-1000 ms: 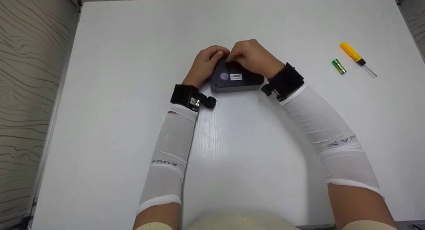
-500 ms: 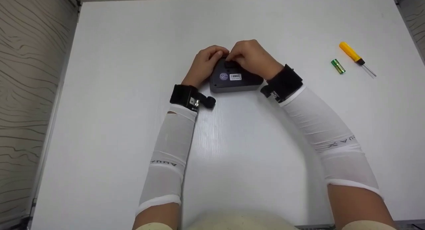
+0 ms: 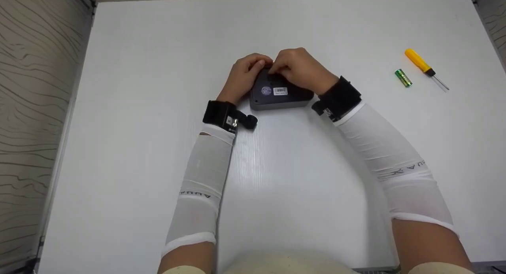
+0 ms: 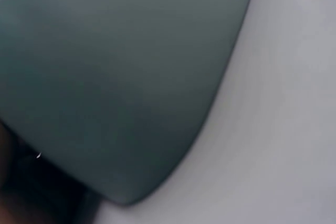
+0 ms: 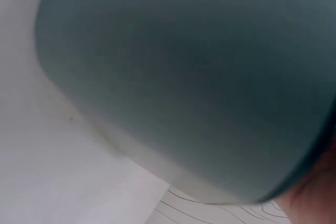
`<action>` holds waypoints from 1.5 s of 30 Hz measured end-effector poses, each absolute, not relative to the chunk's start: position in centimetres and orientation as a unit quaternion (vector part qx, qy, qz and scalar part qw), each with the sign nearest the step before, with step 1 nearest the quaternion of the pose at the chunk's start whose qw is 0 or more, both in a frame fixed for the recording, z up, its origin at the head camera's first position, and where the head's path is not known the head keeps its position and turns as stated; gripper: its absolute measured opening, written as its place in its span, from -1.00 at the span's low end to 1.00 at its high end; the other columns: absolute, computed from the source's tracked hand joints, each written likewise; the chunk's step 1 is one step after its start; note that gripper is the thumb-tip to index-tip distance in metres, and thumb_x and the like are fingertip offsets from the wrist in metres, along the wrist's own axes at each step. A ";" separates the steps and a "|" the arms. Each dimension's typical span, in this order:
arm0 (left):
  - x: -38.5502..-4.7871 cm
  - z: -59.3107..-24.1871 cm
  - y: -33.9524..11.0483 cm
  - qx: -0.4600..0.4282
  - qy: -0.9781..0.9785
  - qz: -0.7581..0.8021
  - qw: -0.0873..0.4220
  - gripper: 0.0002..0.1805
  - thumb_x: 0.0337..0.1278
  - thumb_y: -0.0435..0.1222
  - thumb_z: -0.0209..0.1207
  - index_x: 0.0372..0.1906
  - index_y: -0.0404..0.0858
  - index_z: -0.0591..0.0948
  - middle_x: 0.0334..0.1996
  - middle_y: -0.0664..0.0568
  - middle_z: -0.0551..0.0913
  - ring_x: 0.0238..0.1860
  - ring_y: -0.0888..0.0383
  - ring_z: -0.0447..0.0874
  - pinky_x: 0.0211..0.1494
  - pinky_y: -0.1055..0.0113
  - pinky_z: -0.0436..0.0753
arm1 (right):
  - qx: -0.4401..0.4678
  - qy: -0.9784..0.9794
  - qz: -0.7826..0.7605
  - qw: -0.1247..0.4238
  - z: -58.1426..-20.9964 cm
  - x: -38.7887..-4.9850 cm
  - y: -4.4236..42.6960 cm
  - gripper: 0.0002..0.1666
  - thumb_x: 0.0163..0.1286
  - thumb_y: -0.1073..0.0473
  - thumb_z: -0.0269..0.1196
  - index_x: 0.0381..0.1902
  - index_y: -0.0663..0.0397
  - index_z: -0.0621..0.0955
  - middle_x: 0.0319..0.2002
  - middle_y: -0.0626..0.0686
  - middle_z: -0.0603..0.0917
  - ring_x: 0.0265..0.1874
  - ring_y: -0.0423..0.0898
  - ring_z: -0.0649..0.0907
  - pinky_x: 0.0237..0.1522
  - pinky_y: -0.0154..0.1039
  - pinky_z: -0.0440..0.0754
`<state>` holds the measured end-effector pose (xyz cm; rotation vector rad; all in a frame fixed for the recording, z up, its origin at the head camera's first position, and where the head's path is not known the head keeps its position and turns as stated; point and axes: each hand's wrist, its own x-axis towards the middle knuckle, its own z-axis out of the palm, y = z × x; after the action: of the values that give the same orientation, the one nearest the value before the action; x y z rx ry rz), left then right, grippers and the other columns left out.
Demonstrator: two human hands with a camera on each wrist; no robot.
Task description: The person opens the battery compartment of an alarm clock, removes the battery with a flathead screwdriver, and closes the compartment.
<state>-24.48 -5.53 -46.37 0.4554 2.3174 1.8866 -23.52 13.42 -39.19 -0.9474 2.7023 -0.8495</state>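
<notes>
A dark grey device [image 3: 292, 95] with rounded corners lies on the white table, a round sticker [image 3: 266, 91] and a barcode label [image 3: 280, 91] on its upper face. My left hand [image 3: 241, 78] grips its far left corner, thumb along the edge. Fingers curled, my right hand [image 3: 302, 70] reaches over the far side, with thumb and index tips at a dark spot on the upper face. What lies under those fingertips is hidden. Smooth grey-green surfaces fill most of the left wrist view [image 4: 126, 77] and right wrist view [image 5: 184, 77], blurred and too close to identify.
A green battery [image 3: 403, 78] lies on the table to the right. Beside it is a screwdriver [image 3: 425, 68] with a yellow handle, its metal shaft pointing toward the right front. Wood-patterned panels [image 3: 31, 127] border the white table [image 3: 158, 48].
Both hands hold nearly the same place on the device. My right fingertips shift only slightly at its upper face; the battery and screwdriver stay put.
</notes>
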 end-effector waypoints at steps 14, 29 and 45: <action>-24.4 -46.2 -5.8 0.151 0.760 0.629 0.058 -0.74 0.51 -0.31 0.07 0.03 -0.32 0.71 -0.03 -0.06 0.75 0.05 0.20 0.64 0.19 0.44 0.49 | -0.340 0.906 -0.231 0.097 -38.9 -22.7 13.1 -0.76 0.38 0.37 0.33 -0.03 0.36 0.73 -0.15 0.25 0.68 -0.10 0.11 0.65 0.00 -0.03 0.61; -24.5 -46.1 -5.9 0.154 0.758 0.631 0.055 -0.74 0.51 -0.32 0.07 0.04 -0.33 0.70 -0.02 -0.06 0.74 0.05 0.21 0.64 0.19 0.45 0.49 | -0.336 0.916 -0.214 0.045 -39.0 -21.4 12.5 -0.77 0.39 0.47 0.27 -0.03 0.40 0.72 -0.15 0.28 0.66 -0.06 0.18 0.60 0.06 -0.03 0.60; -24.5 -45.8 -6.1 0.135 0.762 0.631 0.056 -0.74 0.51 -0.30 0.08 0.05 -0.31 0.70 0.00 -0.04 0.74 0.07 0.22 0.64 0.19 0.45 0.48 | -0.398 0.916 -0.043 0.029 -38.4 -20.6 11.5 -0.76 0.47 0.44 0.17 0.01 0.42 0.68 -0.13 0.27 0.63 -0.17 0.15 0.58 -0.10 -0.07 0.66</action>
<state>-24.46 -6.09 -45.81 0.4095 2.3126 1.9130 -20.62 11.52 -38.39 -1.2265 2.8255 -0.1325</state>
